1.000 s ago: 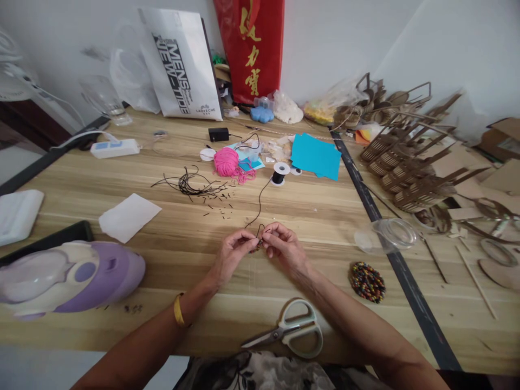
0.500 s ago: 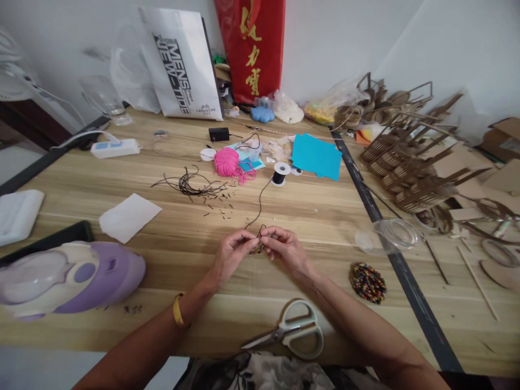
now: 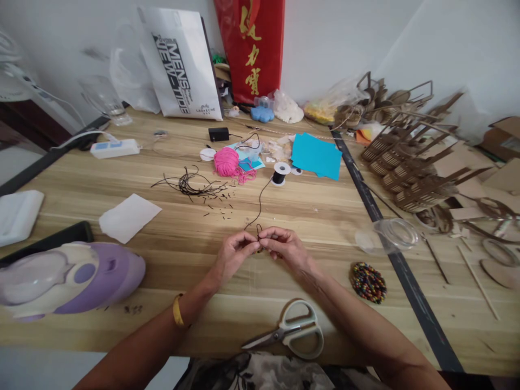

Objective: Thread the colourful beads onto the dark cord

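Note:
My left hand point(image 3: 235, 252) and my right hand point(image 3: 284, 246) meet over the middle of the table, thumbs and forefingers pinched together. Between them they grip a thin black cord point(image 3: 260, 208), whose small loop sticks up above the fingertips. It runs back to a white-flanged spool point(image 3: 282, 169). Small coloured beads point(image 3: 258, 251) show just under the fingertips, mostly hidden by the fingers. Close to my right forearm lies a coiled bundle of multicoloured beads point(image 3: 368, 283). White-handled scissors point(image 3: 290, 330) rest between my forearms, near the table's front edge.
Cut black cords point(image 3: 193, 184) and short snippets lie behind my left hand. Beyond are pink yarn point(image 3: 227, 161) and blue sheets point(image 3: 317, 156). A purple-and-white machine point(image 3: 93, 276) stands at left, beside white paper point(image 3: 130, 218). Brown woven baskets point(image 3: 402, 168) fill the right side.
My fingertips have drawn slightly closer together, and the cord loop between them now stands more upright. Fewer of the beads show beneath the fingers. Everything else stays put.

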`<state>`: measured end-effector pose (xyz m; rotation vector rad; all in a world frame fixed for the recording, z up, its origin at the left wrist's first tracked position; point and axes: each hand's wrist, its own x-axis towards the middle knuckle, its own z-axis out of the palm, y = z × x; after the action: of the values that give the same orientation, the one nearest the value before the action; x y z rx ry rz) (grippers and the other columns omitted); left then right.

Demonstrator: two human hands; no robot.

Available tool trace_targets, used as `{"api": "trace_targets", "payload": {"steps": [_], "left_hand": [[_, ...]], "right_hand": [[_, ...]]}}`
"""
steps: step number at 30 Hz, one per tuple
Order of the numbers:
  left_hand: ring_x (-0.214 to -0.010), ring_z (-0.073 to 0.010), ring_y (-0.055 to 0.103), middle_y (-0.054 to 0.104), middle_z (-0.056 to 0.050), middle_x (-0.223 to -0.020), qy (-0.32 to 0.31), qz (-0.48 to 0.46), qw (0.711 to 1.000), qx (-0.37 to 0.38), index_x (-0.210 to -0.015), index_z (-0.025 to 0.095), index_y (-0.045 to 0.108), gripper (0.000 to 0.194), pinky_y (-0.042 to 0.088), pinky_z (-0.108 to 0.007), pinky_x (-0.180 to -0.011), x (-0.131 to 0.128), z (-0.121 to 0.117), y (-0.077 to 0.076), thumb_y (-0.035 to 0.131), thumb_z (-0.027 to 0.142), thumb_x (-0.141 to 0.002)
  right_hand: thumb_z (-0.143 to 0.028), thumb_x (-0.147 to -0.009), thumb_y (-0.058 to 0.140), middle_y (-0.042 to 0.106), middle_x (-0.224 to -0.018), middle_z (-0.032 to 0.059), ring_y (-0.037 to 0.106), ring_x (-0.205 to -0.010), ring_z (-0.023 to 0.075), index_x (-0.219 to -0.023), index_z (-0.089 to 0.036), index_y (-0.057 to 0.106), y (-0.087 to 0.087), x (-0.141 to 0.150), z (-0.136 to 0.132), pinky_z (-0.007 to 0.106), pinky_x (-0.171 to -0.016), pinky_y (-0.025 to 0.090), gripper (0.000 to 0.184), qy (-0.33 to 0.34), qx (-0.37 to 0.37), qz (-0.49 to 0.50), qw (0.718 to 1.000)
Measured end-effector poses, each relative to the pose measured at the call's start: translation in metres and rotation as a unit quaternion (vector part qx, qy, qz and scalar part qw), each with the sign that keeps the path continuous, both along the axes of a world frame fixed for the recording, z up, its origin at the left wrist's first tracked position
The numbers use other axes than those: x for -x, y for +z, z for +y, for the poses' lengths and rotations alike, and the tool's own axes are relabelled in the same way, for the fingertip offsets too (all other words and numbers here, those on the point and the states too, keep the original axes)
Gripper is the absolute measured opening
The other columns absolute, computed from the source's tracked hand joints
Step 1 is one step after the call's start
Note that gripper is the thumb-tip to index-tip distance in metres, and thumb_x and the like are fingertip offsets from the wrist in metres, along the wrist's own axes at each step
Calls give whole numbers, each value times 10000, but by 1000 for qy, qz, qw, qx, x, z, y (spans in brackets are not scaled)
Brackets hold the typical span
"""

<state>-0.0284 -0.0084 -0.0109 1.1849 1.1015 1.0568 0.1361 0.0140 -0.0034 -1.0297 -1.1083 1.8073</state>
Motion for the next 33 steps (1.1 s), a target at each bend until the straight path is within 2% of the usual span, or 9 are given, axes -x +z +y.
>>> {"api": "trace_targets", "payload": {"steps": [9, 15, 25, 30, 33], "left_hand": [[-662, -126, 537, 604, -19, -668, -51, -3, 998, 23, -693, 116, 632, 213, 418, -234, -655, 1, 0, 2, 692, 320, -711], [-670, -137, 560, 629, -31, -669, -83, -15, 996, 28, -682, 120, 631, 217, 439, -245, -668, 3, 3, 4, 718, 319, -689], [-664, -132, 569, 651, -36, -686, -75, -24, 996, 33, -753, 114, 666, 213, 451, -243, -661, 5, 3, 2, 693, 324, -726], [-690, -135, 584, 674, -31, -726, -57, -48, 996, 48, -776, 128, 682, 205, 453, -242, -686, 5, 4, -2, 746, 287, -662], [-665, -135, 578, 672, -29, -697, -49, -47, 997, 49, -748, 129, 686, 211, 452, -243, -666, 4, 5, -3, 756, 302, -650]], "right_hand": [[-292, -671, 774, 577, -607, -39, 456, -515, 63, -743, -160, 661, 12, -12, 7, 172, -456, 330, 188, 111, -39, -44, 992], [-326, -691, 762, 581, -623, -30, 459, -524, 70, -729, -156, 620, 11, -16, 10, 172, -459, 331, 225, 159, -54, -55, 984], [-361, -740, 719, 588, -618, -13, 439, -516, 78, -717, -157, 624, 17, -12, 6, 190, -467, 334, 226, 116, -115, -75, 984], [-376, -761, 704, 517, -606, -23, 401, -519, 79, -702, -160, 605, 22, -12, 3, 195, -467, 322, 245, 95, -146, -88, 981], [-391, -764, 699, 525, -629, -15, 418, -538, 89, -713, -164, 608, 23, -12, 2, 205, -480, 326, 250, 85, -161, -91, 979]]}}
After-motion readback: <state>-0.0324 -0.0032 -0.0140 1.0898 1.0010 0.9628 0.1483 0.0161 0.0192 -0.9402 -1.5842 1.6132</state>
